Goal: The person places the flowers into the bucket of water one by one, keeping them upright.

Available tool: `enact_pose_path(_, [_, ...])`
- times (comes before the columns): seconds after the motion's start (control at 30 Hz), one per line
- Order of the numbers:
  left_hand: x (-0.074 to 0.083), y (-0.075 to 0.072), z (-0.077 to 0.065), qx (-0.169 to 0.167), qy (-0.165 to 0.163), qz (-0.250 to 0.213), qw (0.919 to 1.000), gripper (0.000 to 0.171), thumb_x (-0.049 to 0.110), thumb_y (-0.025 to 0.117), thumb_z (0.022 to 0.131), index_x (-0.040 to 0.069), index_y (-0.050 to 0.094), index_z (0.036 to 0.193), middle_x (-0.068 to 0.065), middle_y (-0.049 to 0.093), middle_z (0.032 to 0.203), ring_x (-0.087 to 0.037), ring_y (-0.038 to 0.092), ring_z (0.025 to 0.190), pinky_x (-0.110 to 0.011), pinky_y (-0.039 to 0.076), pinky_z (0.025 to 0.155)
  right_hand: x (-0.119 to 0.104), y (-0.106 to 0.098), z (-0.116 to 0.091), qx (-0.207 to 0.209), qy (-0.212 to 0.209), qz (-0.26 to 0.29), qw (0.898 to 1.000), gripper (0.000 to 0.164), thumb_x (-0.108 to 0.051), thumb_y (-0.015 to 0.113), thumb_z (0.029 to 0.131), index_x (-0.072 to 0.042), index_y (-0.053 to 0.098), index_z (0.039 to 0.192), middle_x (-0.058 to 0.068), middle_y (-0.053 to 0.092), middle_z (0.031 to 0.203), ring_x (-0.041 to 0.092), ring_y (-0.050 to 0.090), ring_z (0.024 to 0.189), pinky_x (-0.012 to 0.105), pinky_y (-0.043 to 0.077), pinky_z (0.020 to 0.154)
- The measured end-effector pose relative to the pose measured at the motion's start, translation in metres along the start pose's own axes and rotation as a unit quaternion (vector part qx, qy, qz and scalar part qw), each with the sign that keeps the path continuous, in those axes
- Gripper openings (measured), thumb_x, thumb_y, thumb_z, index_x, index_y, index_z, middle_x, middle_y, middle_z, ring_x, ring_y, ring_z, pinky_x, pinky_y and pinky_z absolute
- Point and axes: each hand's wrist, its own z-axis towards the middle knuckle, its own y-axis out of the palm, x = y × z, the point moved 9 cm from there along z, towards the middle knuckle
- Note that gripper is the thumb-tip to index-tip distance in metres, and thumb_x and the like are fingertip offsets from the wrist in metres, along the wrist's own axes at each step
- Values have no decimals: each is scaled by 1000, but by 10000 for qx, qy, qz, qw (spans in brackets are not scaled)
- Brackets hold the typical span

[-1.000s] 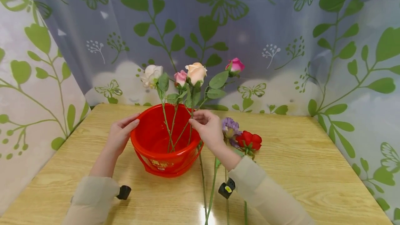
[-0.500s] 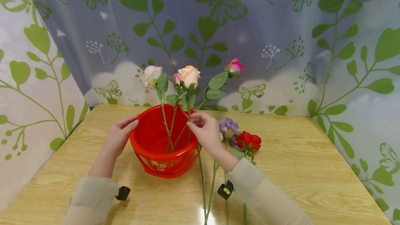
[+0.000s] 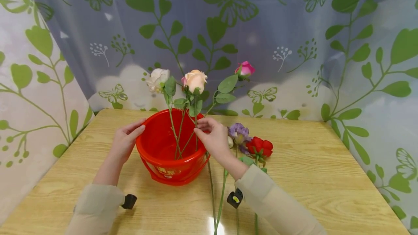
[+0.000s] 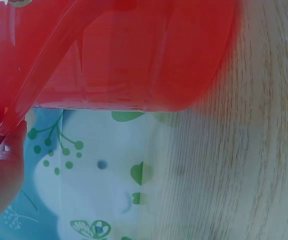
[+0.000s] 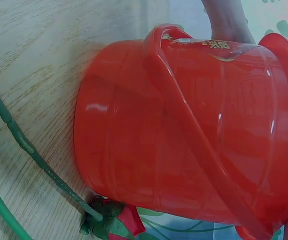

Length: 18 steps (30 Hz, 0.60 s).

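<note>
A red plastic bucket [image 3: 187, 171] stands on the table, its handle lowered at the front. My left hand [image 3: 125, 140] grips its left rim, thumb on top. My right hand [image 3: 215, 140] pinches the stem of a peach rose [image 3: 196, 81] over the right rim, the stem reaching down inside. A white rose [image 3: 158, 78] and a magenta rosebud [image 3: 245, 69] also lean in the bucket. Behind the peach bloom, a light pink rose [image 3: 184, 81] is mostly hidden. The left wrist view has the bucket wall [image 4: 124, 55] with thumb and fingers at its rim.
Right of the bucket lie a purple flower [image 3: 239, 132] and a red flower [image 3: 260, 146], with long green stems [image 3: 222, 198] running toward the front edge. A red rose [image 5: 129, 222] lies beside the bucket in the right wrist view. Patterned curtains surround the wooden table [image 3: 313, 184].
My right hand has shifted slightly left with the peach rose, whose bloom has moved left and a little lower, now covering most of the light pink rose. The left hand has stayed put.
</note>
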Motion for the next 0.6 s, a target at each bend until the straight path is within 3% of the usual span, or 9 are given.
enact_pose_path(0.2, [0, 0, -1, 22, 13, -2, 10000, 24, 7, 57, 86, 9, 65, 108, 8, 63, 96, -7, 59, 88, -21, 49, 74, -1, 1, 0, -37, -65, -59, 10000, 17, -2, 66, 78, 1, 63, 94, 9, 63, 84, 19, 61, 76, 25, 51, 68])
enact_pose_path(0.6, [0, 1, -1, 25, -81, 184, 9998, 35, 10, 58, 86, -3, 54, 118, 10, 62, 98, -6, 57, 92, -20, 48, 76, -1, 2, -1, -94, -46, 25, 9999, 16, -1, 64, 79, 1, 62, 95, 10, 63, 86, 17, 61, 78, 24, 51, 68])
